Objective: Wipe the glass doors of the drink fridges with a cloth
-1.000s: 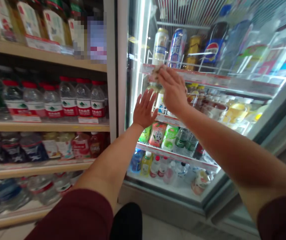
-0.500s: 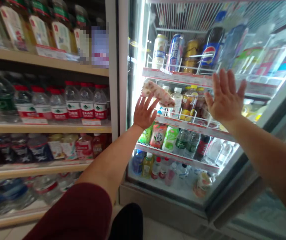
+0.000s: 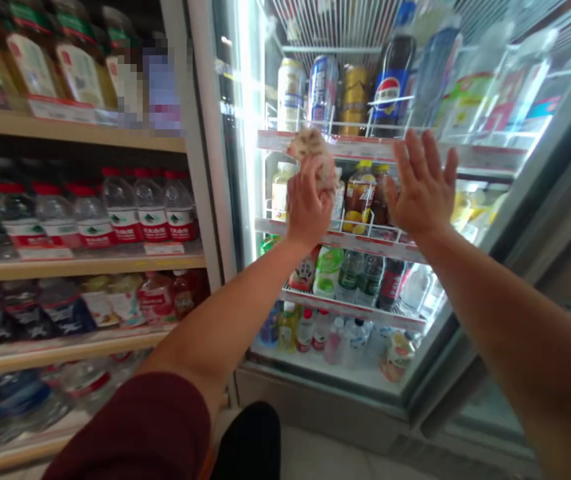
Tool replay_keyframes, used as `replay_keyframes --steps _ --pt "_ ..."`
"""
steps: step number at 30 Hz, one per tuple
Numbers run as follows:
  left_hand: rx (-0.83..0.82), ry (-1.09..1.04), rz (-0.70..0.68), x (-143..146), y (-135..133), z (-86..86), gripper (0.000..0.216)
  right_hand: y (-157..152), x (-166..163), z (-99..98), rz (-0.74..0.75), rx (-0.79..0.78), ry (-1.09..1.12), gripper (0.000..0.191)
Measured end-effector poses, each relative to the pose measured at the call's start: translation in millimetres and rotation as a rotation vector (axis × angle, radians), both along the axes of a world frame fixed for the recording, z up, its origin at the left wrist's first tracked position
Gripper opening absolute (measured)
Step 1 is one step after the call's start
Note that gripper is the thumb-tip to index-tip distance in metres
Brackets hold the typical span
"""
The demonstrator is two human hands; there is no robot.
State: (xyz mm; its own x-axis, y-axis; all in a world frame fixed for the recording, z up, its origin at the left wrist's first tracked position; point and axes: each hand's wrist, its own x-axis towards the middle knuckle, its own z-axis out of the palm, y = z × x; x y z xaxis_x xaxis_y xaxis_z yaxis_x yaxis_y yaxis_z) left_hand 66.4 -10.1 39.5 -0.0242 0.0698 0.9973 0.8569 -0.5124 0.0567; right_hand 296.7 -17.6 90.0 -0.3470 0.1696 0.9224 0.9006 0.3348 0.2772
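Note:
My left hand [image 3: 308, 203] is closed on a crumpled, pale pink patterned cloth [image 3: 312, 145], which bunches above the fingers. Hand and cloth are up against the glass front of a lit drinks fridge [image 3: 325, 400], level with its second shelf. To the right, my right hand [image 3: 422, 190] is raised flat with fingers spread, and looks to rest on the same glass. Behind the hands, inside the fridge, stand a cola bottle [image 3: 390, 83], a blue can [image 3: 322, 90] and a brown tea bottle [image 3: 360, 193].
Left of the fridge, a wooden shelf unit [image 3: 85, 263] carries rows of bottles, including red-capped water bottles [image 3: 125, 213]. A metal door frame [image 3: 470, 280] slants along the right, beside another glass front. Below are the floor [image 3: 315, 453] and my dark-clad leg [image 3: 250, 443].
The cloth was spread under my flat left fingers and is now gathered in that hand, which has moved right across the fridge front. My right hand stays flat. The view has shifted slightly.

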Motion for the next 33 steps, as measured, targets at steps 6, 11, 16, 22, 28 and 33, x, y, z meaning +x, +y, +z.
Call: replay_keyframes --steps 6,11,16,22,28,33 --pt "-0.114 0.443 0.027 -6 -19 -1.3 0.052 -4 -3 1.2 0.008 -0.031 0.009 0.063" --pt "-0.1 0.46 0.076 1 -29 2.3 0.051 -5 -3 0.8 0.017 -0.049 0.019 0.064" --pt "-0.12 0.52 0.03 17 -22 -32.5 0.045 -4 -3 1.2 0.069 -0.055 0.032 0.064" --pt "-0.113 0.404 0.06 -7 -4 47.4 0.06 -6 -3 2.4 0.136 -0.089 0.044 0.066" --pt "-0.107 0.353 0.003 15 -2 36.0 0.056 -3 -2 0.8 0.134 -0.086 0.047 0.065" --pt "-0.159 0.784 -0.093 4 -7 5.8 0.054 1 2 -1.7 0.14 -0.081 0.052 0.067"
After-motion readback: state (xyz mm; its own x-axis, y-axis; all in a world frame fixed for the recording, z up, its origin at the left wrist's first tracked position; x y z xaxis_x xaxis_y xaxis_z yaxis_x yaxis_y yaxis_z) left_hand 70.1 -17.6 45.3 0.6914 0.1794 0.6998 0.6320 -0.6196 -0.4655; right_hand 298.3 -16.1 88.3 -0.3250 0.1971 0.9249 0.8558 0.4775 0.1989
